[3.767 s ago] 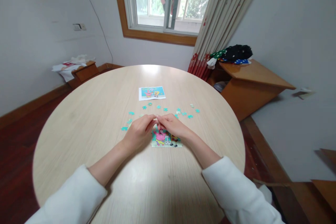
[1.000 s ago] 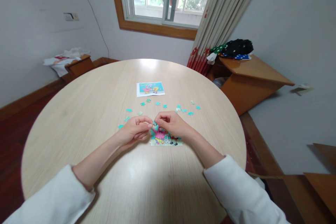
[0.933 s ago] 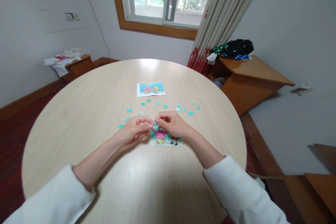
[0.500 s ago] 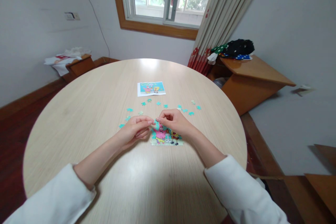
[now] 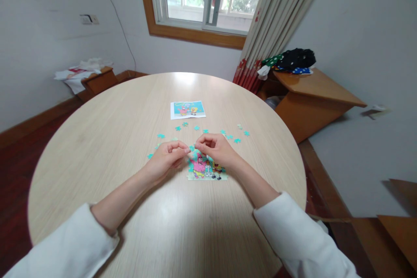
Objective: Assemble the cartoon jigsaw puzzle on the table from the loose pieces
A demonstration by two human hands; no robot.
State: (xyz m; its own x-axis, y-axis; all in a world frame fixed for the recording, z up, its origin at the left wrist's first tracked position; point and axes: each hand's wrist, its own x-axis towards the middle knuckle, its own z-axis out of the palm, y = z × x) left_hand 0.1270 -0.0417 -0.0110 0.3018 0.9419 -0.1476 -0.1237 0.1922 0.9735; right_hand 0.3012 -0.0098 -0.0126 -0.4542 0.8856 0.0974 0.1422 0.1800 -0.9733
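A partly assembled jigsaw puzzle (image 5: pixel 199 169) lies on the table, showing a pink starfish and a yellow sponge figure. At its upper left edge my left hand (image 5: pixel 167 158) is closed, thumb and forefinger pinched together; whatever lies between the tips is too small to make out. Facing it from the right, my right hand (image 5: pixel 216 150) pinches a small teal puzzle piece (image 5: pixel 192 148) over the puzzle's top edge. My right fingers and wrist cover part of the puzzle's upper right.
Several loose teal pieces (image 5: pixel 178 128) are scattered behind and beside my hands. Farther back lies a reference picture card (image 5: pixel 188 110). All of this is on a round wooden table (image 5: pixel 97 152). A wooden cabinet (image 5: pixel 312 100) with cloths on top stands at the right.
My left hand has shifted slightly, its fingers curling and fingertips drawing a little left of the puzzle's top edge. The right hand has hardly moved, rising a touch.
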